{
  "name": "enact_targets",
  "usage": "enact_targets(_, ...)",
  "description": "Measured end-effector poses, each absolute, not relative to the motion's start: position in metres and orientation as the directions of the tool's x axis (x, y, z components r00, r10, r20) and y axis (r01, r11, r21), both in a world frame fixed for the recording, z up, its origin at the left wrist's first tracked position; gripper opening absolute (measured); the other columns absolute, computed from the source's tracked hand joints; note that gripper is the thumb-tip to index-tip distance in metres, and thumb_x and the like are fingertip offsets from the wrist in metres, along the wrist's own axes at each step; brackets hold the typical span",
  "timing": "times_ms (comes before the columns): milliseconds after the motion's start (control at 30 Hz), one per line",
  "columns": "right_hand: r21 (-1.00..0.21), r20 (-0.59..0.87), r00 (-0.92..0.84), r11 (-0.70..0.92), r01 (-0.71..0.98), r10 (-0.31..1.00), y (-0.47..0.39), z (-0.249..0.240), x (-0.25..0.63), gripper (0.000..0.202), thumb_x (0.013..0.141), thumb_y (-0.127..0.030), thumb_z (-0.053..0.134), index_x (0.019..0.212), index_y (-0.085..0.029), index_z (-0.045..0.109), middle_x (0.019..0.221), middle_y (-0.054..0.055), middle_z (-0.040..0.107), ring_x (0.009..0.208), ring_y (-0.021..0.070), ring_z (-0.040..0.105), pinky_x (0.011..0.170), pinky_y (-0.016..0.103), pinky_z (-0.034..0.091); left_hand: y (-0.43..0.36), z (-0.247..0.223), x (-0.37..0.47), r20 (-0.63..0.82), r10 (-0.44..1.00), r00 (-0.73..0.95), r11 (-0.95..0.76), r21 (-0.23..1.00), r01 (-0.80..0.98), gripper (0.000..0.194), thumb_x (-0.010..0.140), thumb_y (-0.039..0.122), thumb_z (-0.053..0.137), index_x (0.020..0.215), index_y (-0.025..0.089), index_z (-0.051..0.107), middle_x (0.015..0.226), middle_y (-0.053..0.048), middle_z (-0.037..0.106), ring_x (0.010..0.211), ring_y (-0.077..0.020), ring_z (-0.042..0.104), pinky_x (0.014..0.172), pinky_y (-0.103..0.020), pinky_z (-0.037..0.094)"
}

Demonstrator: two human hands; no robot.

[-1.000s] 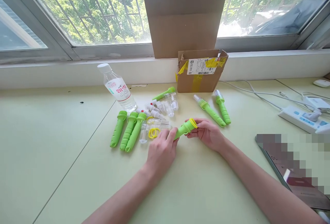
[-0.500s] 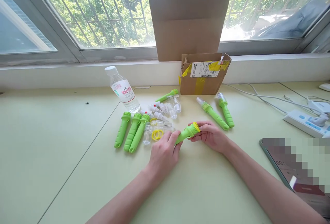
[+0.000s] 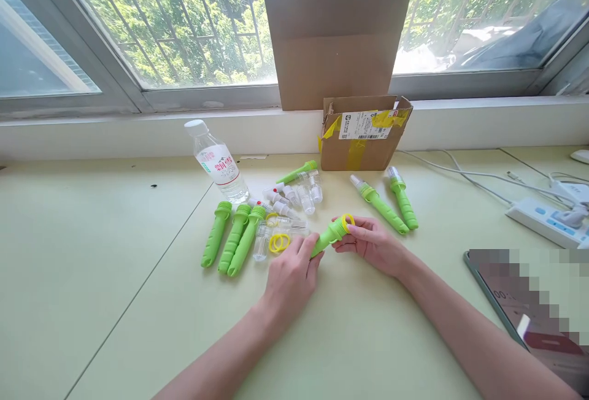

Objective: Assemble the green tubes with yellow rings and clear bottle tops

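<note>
My left hand (image 3: 293,271) is closed round the lower part of a green ribbed tube (image 3: 329,235), which tilts up to the right. At its open end my right hand (image 3: 375,243) pinches a yellow ring (image 3: 348,223), which sits slanted at the rim. Left of my hands lie three green tubes (image 3: 236,239), clear ribbed caps (image 3: 261,240), white pieces (image 3: 284,210) and loose yellow rings (image 3: 279,242). Another green tube (image 3: 297,172) lies behind them. Two green tubes with clear tops (image 3: 384,207) (image 3: 404,202) lie behind my right hand.
A water bottle (image 3: 221,164) stands at the back left. An open cardboard box (image 3: 363,142) is against the wall. On the right are a power strip (image 3: 547,222) with white cables and a phone (image 3: 519,314), partly pixelated.
The yellow ring now sits more slanted at the tube's end, with my right thumb against it. Both hands and the tube have shifted slightly left.
</note>
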State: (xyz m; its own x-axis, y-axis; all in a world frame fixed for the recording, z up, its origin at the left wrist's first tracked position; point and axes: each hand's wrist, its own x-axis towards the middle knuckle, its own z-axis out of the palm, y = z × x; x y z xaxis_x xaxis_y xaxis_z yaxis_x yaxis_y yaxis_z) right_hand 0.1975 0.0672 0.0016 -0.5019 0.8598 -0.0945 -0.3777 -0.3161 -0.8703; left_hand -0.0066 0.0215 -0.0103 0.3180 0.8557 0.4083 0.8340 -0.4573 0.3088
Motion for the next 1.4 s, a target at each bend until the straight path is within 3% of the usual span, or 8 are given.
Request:
enact_targets(267,-0.858,-0.114,-0.493,-0.335,-0.388,0.863,0.0672,0.0002,0.1977,0.027,0.081,-0.035,0.065,0.101,-0.018,0.071,0.090,0.008,0.072,0.082,0.0199,0.068,0.081,0.036,0.052,0.0208,-0.0083,-0.0075,0.418,0.846,0.331,-0.488,0.357,0.796,0.024,0.094,0.023,0.043,0.118,0.022,0.045,0.095,-0.003,0.062,0.077,-0.0151,0.060,0.061,-0.024,0.046)
enact_targets(667,-0.871,-0.141,-0.425,-0.316,-0.375,0.894,0.0672,-0.0012,0.1949,0.029,0.082,-0.039,0.064,0.098,-0.017,0.072,0.087,0.009,0.073,0.072,0.0186,0.068,0.073,0.034,0.055,0.0199,-0.0107,-0.0077,0.416,0.833,0.364,-0.508,0.317,0.801,0.025,0.094,0.024,0.041,0.119,0.022,0.046,0.090,-0.003,0.061,0.072,-0.0145,0.058,0.058,-0.024,0.044)
enact_targets(1167,-0.882,-0.090,-0.383,-0.252,-0.399,0.920,0.0665,-0.0003,0.1923,0.026,0.085,-0.035,0.059,0.070,-0.016,0.068,0.065,0.003,0.062,0.060,0.0140,0.057,0.058,0.028,0.051,0.0173,-0.0079,-0.0059,0.508,0.750,0.424,-0.568,0.166,0.806,0.027,0.096,0.023,0.039,0.121,0.022,0.049,0.084,-0.003,0.061,0.072,-0.0144,0.056,0.059,-0.023,0.041)
enact_targets(1400,-0.853,-0.100,-0.369,-0.270,-0.446,0.924,0.0669,-0.0046,0.1917,0.018,0.083,-0.031,0.061,0.086,-0.017,0.072,0.083,0.005,0.068,0.075,0.0168,0.063,0.069,0.032,0.056,0.0187,-0.0091,-0.0058,0.507,0.788,0.349,-0.510,0.222,0.831,0.025,0.095,0.023,0.043,0.119,0.021,0.049,0.089,-0.003,0.062,0.075,-0.0148,0.058,0.060,-0.023,0.043)
